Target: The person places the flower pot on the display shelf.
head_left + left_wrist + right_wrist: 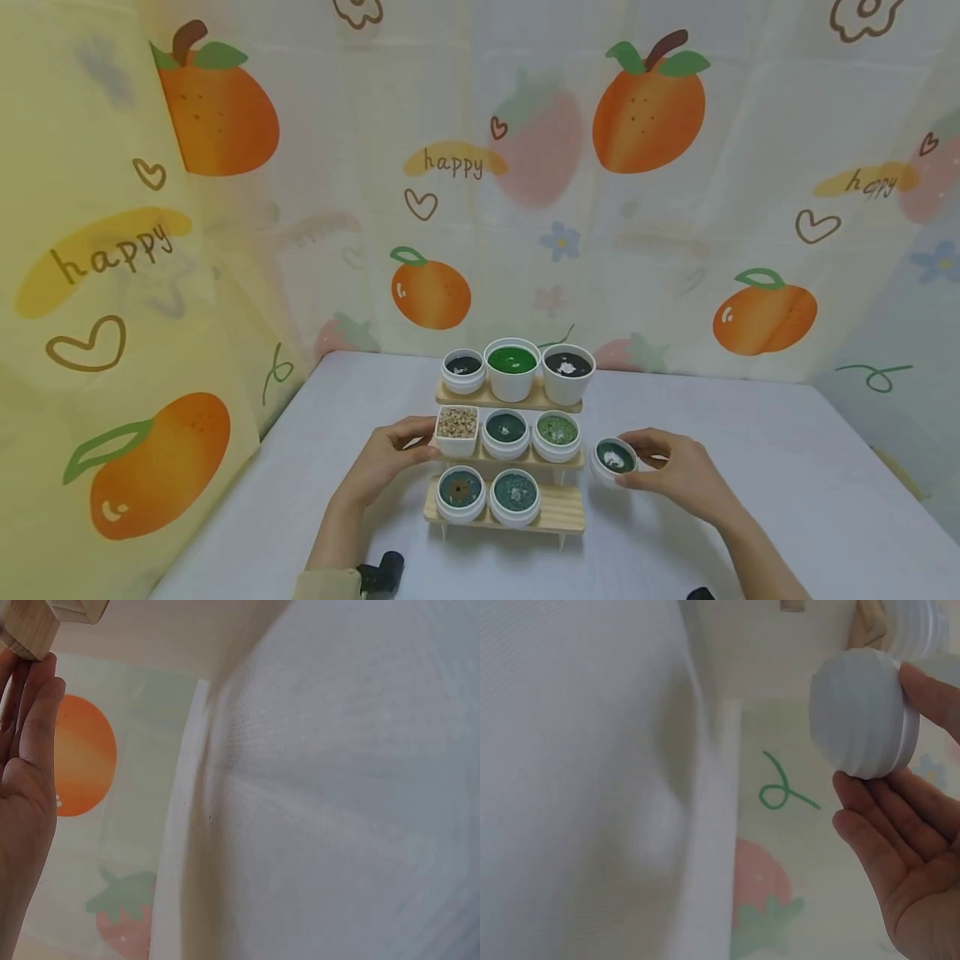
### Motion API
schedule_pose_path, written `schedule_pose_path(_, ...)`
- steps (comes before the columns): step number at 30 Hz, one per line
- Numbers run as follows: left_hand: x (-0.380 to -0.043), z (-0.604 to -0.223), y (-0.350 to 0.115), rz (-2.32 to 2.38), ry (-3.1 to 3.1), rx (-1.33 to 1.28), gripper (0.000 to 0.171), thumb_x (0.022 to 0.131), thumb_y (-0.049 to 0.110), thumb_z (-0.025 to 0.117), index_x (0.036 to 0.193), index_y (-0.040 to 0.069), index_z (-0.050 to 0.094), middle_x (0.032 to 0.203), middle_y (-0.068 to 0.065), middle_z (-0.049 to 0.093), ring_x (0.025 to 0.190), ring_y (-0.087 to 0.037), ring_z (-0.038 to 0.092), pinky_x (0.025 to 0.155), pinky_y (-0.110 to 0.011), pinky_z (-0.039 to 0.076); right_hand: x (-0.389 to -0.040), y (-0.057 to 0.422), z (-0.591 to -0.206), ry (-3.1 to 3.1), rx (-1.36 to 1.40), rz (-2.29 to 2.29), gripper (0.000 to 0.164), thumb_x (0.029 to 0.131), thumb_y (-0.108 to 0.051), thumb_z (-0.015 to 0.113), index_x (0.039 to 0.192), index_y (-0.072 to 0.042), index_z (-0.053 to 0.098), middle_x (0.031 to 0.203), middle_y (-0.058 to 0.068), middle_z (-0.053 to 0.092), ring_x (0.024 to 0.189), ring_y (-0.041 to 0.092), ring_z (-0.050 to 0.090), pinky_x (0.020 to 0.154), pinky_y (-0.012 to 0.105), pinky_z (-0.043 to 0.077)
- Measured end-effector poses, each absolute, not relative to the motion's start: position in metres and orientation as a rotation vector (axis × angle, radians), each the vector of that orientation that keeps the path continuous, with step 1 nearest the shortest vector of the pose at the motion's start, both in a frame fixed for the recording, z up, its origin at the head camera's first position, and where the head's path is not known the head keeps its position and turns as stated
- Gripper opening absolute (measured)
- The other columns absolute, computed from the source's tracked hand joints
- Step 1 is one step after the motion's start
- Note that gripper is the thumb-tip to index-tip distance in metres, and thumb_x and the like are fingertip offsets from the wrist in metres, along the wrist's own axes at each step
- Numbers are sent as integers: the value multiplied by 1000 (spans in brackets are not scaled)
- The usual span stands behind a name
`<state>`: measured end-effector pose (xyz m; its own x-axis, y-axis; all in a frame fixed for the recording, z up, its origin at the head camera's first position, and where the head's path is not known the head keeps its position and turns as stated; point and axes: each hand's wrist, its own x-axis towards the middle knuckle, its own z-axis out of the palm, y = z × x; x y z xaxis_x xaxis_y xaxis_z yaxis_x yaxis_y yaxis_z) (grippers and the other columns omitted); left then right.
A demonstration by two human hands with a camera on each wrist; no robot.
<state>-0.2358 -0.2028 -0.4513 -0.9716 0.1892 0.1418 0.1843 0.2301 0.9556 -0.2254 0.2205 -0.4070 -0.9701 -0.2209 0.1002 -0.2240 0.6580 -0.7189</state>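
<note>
A three-tier wooden stand (561, 506) bears several small white pots with coloured fillings. At the middle tier's left end, my left hand (392, 452) holds the stand, beside a square pot (456, 423) of beige granules. In the left wrist view, the left hand's fingers (39, 712) reach up to the wood; part of that hand is cut off. To the right of the stand, my right hand (671, 471) grips a round white pot (615, 457) with a dark green filling and a white patch. The right wrist view shows this pot (859, 712) between thumb and fingers, held off the table.
Two round pots (461, 493) (515, 497) sit on the bottom tier, with bare wood to their right. Three pots (512, 367) stand on the top tier. A white cloth (300, 500) covers the table, and a fruit-printed curtain (525, 250) hangs behind and at the left.
</note>
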Motion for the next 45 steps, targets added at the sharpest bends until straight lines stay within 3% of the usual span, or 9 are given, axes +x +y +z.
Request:
schedule_pose_path(15,-236,-451,-203,1903,2466,370,44,82,24,80,124,14,69,130,-7,67,117,-1,59,106,-23,45,-204,213,-391,-2866,630,1300,47,69,-35,89,109,-19,71,107,-4,74,103,10,69,92,33,58)
schedule_pose_path(22,-237,-451,-203,1896,2464,357,46,82,25,80,125,14,69,130,-6,67,119,-2,59,108,-27,44,-198,206,-393,-2839,727,1321,48,69,-35,89,110,-18,71,107,-2,74,102,4,68,90,31,59)
schedule_pose_path(29,-236,-451,-203,1906,2452,347,46,82,25,80,124,14,69,130,-6,66,119,0,58,105,-18,44,-195,197,-395,-2846,797,1334,46,70,-34,88,110,-20,70,106,-6,74,101,0,66,90,25,58)
schedule_pose_path(37,-235,-450,-203,1919,2435,364,47,82,24,80,125,12,69,131,-8,65,118,2,58,101,-13,44,-193,188,-398,-2844,823,1381,52,70,-33,88,114,-13,70,112,2,74,103,9,68,91,36,59)
schedule_pose_path(45,-235,-451,-203,1919,2434,375,46,82,24,80,125,12,68,132,-9,65,117,1,58,101,-13,45,-193,182,-401,-2828,833,1394,52,71,-33,88,115,-14,70,113,1,73,104,11,69,90,35,59)
